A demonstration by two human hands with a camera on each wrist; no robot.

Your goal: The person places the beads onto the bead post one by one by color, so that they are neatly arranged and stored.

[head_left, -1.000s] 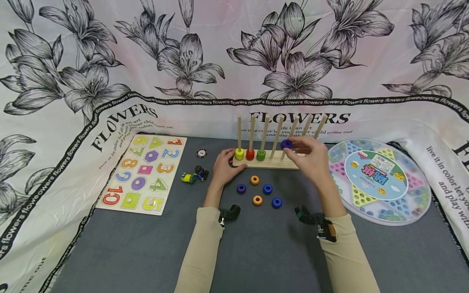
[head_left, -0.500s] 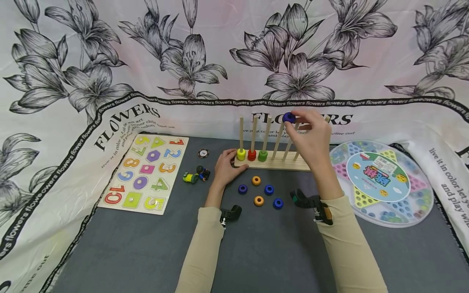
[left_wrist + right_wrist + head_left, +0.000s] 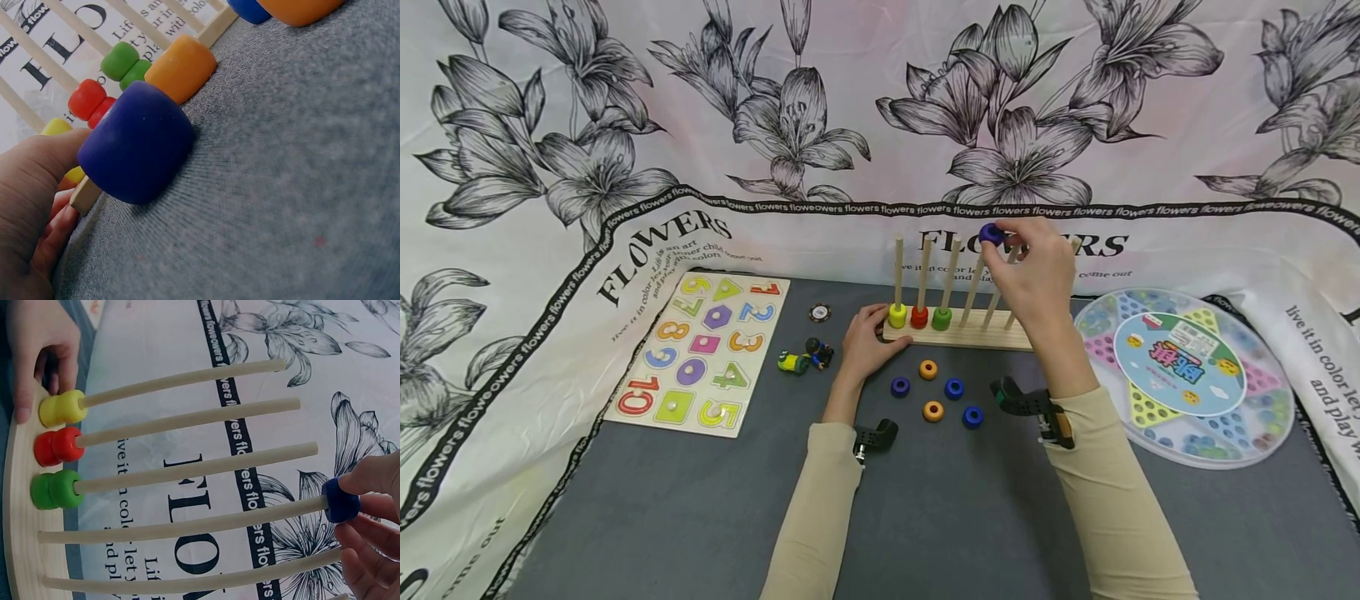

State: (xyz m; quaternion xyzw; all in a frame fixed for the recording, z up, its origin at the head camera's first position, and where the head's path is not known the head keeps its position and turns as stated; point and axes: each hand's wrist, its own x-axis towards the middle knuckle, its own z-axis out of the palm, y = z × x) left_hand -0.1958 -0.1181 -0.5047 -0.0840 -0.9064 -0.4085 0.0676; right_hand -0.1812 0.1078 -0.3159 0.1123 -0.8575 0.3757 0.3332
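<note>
My right hand [image 3: 1037, 271] pinches a dark blue bead [image 3: 342, 501] between thumb and fingers. In the right wrist view the bead sits at the tip of the fourth peg [image 3: 187, 527]. The left end of the wooden peg stand [image 3: 970, 336] is gripped by my left hand [image 3: 865, 343], thumb along the front and fingers behind. Two yellow beads [image 3: 62, 408], two red beads [image 3: 58, 445] and two green beads [image 3: 56, 490] are stacked at the bottoms of the first three pegs. The fourth and fifth pegs show bare shafts.
Before the stand lie a purple bead [image 3: 900, 386], two orange beads [image 3: 933, 411] and two blue beads [image 3: 973, 417]. A number puzzle board [image 3: 700, 354], small toy figures [image 3: 805, 358] and a round chip [image 3: 820, 312] lie left. A round game board [image 3: 1183, 379] lies right.
My right hand has lifted the dark blue bead from low among the pegs up to the top of the fourth peg. The left hand keeps its grip on the stand.
</note>
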